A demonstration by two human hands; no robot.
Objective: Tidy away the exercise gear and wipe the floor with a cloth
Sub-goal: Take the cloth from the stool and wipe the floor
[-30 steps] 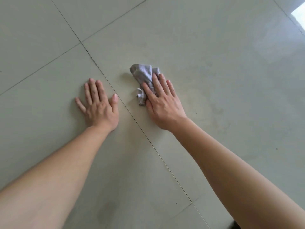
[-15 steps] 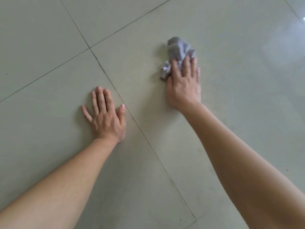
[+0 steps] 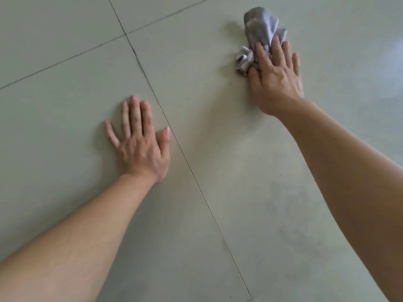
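Right hand (image 3: pixel 275 80) presses flat, fingers straight, on the crumpled cloth (image 3: pixel 260 29); left hand (image 3: pixel 139 147) lies spread on the floor (image 3: pixel 65 105), holding nothing.

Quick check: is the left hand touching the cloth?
No, the left hand lies flat on the bare floor, apart from the cloth, which the right hand presses down.

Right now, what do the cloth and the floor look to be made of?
Cloth: soft grey fabric, perhaps microfibre, crumpled in folds under the right hand. Floor: large pale tiles, likely ceramic or porcelain, with thin dark joints and a faint sheen.
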